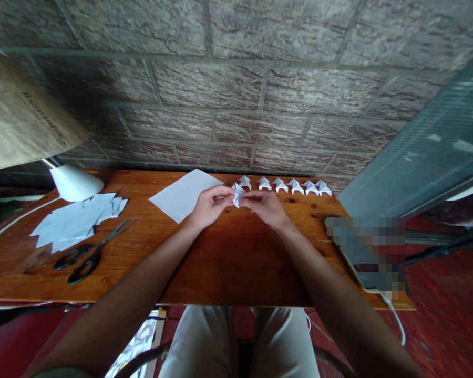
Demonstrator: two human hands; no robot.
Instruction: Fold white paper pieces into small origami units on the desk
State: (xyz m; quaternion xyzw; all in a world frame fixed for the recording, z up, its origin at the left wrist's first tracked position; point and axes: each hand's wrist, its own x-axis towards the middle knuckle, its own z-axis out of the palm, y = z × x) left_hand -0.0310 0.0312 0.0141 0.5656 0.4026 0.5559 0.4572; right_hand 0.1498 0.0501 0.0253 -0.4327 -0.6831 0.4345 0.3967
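Between my two hands is a small folded white paper piece [238, 195], held over the far side of the wooden table. My left hand [212, 205] pinches its left side with thumb and fingertips. On the right side, my right hand [267, 206] grips it in the same way. Just behind it stands another folded paper piece [245, 181], and a row of several similar ones [295, 186] runs off to the right along the back edge. A white paper sheet [186, 194] lies flat, turned cornerwise, next to my left hand.
Black-handled scissors [90, 255] lie at the left, beside a pile of cut paper [73, 220] and a lamp [76, 181]. A flat device with a blurred screen [364, 252] and a white cable rests at the right edge. A brick-patterned wall [236, 89] closes off the back.
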